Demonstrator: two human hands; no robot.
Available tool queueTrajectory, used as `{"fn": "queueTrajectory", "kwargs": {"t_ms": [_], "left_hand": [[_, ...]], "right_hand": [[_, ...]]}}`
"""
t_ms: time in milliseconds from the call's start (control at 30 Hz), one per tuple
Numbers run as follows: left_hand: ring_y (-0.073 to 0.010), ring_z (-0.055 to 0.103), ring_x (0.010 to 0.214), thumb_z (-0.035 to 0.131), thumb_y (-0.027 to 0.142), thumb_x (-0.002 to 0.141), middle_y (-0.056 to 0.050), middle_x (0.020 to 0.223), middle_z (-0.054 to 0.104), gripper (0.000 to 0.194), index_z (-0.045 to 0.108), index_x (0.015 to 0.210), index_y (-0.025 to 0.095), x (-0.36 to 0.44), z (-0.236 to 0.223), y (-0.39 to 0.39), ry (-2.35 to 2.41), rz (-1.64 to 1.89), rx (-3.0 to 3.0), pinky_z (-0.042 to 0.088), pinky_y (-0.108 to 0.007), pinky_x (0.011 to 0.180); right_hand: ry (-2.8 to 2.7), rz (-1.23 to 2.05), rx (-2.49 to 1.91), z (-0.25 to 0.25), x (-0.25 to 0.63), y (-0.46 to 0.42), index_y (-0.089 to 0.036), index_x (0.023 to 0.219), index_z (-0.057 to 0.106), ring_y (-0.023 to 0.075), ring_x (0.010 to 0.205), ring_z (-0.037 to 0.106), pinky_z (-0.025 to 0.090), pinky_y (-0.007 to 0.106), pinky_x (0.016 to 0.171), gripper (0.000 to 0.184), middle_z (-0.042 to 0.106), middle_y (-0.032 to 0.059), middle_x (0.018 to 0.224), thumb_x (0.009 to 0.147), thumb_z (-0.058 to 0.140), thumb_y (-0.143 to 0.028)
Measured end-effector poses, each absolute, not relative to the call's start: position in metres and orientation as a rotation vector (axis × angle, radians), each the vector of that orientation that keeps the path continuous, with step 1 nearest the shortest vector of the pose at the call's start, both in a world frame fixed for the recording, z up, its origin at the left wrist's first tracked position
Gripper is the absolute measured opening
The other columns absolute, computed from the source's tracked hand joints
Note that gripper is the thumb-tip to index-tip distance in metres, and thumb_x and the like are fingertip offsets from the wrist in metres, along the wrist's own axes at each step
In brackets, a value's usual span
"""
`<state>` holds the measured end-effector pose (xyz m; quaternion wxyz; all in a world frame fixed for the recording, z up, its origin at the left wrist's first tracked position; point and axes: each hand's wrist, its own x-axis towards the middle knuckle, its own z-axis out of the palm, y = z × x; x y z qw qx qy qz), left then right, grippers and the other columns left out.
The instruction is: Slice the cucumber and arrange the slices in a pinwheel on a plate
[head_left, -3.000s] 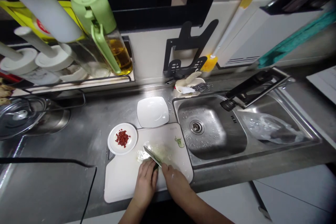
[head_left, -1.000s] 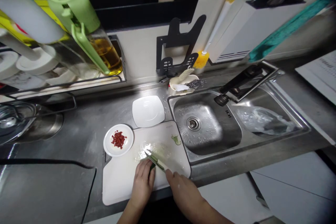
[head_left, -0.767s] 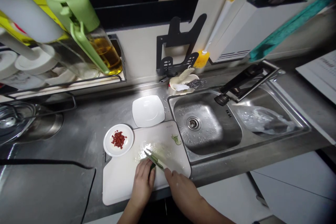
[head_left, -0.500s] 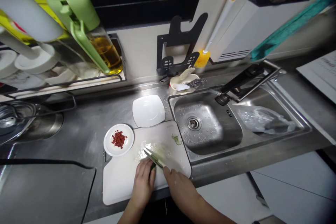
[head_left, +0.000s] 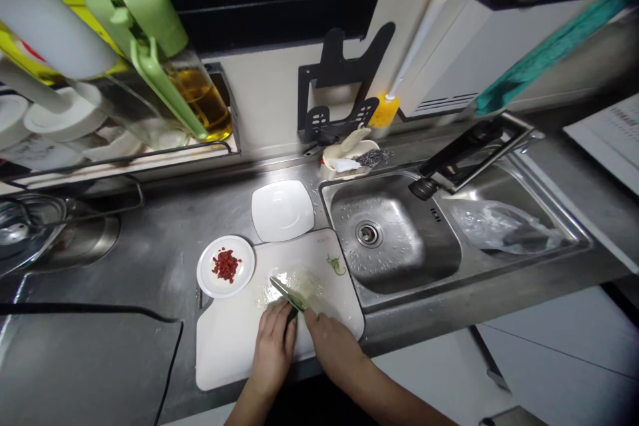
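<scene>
A thin green vegetable piece lies on the white plastic cutting board, pinned under the left hand's pressed-together fingers, while the right hand grips a steel-bladed knife beside a small round white dish of red bits.

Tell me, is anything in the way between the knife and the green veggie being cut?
No, nothing visible is in the way. The right hand holds the knife and its blade sits right on the green vegetable, which the left hand presses onto the white cutting board.
</scene>
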<state>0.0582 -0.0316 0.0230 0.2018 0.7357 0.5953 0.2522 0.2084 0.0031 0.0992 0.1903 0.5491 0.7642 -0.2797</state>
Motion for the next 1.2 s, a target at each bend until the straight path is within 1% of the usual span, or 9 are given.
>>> {"fn": "queueTrajectory", "kwargs": {"t_ms": [200,333,433,533,633,800,933,1100,1200], "left_hand": [[-0.0216,0.058,0.108,0.047,0.021,0.088,-0.011,0.113,0.063,0.031,0.055,0.118,0.018,0.058,0.022,-0.032,1.656,0.696,2.055,0.047,-0.045,0.096],[-0.0219,0.058,0.107,0.047,0.020,0.088,-0.011,0.113,0.064,0.031,0.055,0.118,0.018,0.058,0.021,-0.034,1.658,0.704,2.058,0.048,-0.045,0.095],[-0.0217,0.058,0.108,0.047,0.020,0.088,-0.010,0.113,0.063,0.031,0.055,0.117,0.018,0.058,0.020,-0.034,1.662,0.706,2.054,0.048,-0.044,0.095],[-0.0217,0.057,0.110,0.047,0.021,0.088,-0.010,0.115,0.063,0.031,0.056,0.118,0.018,0.058,0.021,-0.034,1.660,0.699,2.050,0.048,-0.043,0.095],[-0.0216,0.057,0.110,0.047,0.021,0.088,-0.010,0.116,0.062,0.031,0.056,0.117,0.018,0.058,0.022,-0.034,1.666,0.700,2.040,0.048,-0.043,0.096],[-0.0214,0.058,0.107,0.046,0.021,0.088,-0.010,0.113,0.063,0.029,0.057,0.115,0.019,0.058,0.026,-0.033,1.668,0.693,2.034,0.049,-0.043,0.094],[-0.0212,0.059,0.105,0.046,0.021,0.088,-0.009,0.111,0.064,0.028,0.058,0.113,0.019,0.058,0.027,-0.033,1.667,0.700,2.035,0.049,-0.042,0.093],[-0.0221,0.059,0.106,0.046,0.022,0.088,-0.010,0.113,0.063,0.031,0.057,0.117,0.020,0.058,0.023,-0.034,1.672,0.723,2.030,0.050,-0.044,0.093],[-0.0221,0.058,0.107,0.046,0.023,0.088,-0.010,0.114,0.063,0.031,0.057,0.117,0.020,0.057,0.022,-0.033,1.671,0.725,2.029,0.049,-0.043,0.093]], "right_hand": [[2.170,-0.792,1.600,0.086,0.207,-0.001,-0.013,0.121,0.049,0.0166,0.082,0.064,0.046,0.023,0.069,0.041,0.066,0.0094,0.093,0.086,0.032,-0.002],[2.158,-0.857,1.600,0.078,0.212,-0.003,-0.012,0.127,0.045,0.0177,0.084,0.063,0.045,0.024,0.071,0.048,0.066,0.0101,0.094,0.082,0.033,0.000],[2.128,-0.905,1.630,0.078,0.220,-0.003,-0.012,0.131,0.043,0.0185,0.088,0.062,0.043,0.025,0.075,0.053,0.066,0.0105,0.097,0.080,0.033,0.000],[2.129,-0.848,1.688,0.084,0.228,-0.005,-0.013,0.132,0.043,0.0187,0.089,0.061,0.042,0.025,0.078,0.054,0.066,0.0096,0.098,0.082,0.031,-0.001],[2.120,-0.785,1.637,0.094,0.234,-0.010,-0.015,0.132,0.043,0.0192,0.088,0.062,0.043,0.024,0.074,0.054,0.065,0.0088,0.096,0.082,0.032,0.000],[2.129,-0.737,1.563,0.109,0.236,-0.023,-0.017,0.127,0.045,0.0182,0.081,0.064,0.044,0.023,0.066,0.049,0.065,0.0085,0.095,0.083,0.034,0.000],[2.096,-0.760,1.573,0.115,0.235,-0.028,-0.017,0.122,0.049,0.0167,0.077,0.064,0.043,0.021,0.065,0.049,0.066,0.0084,0.091,0.081,0.032,0.004],[1.986,-0.839,1.644,0.119,0.245,-0.024,-0.016,0.125,0.047,0.0189,0.083,0.065,0.044,0.023,0.067,0.054,0.067,0.0103,0.095,0.079,0.030,0.005],[1.931,-0.933,1.680,0.124,0.260,-0.027,-0.017,0.127,0.047,0.0190,0.086,0.065,0.043,0.023,0.067,0.058,0.067,0.0097,0.098,0.075,0.032,0.007]]}}
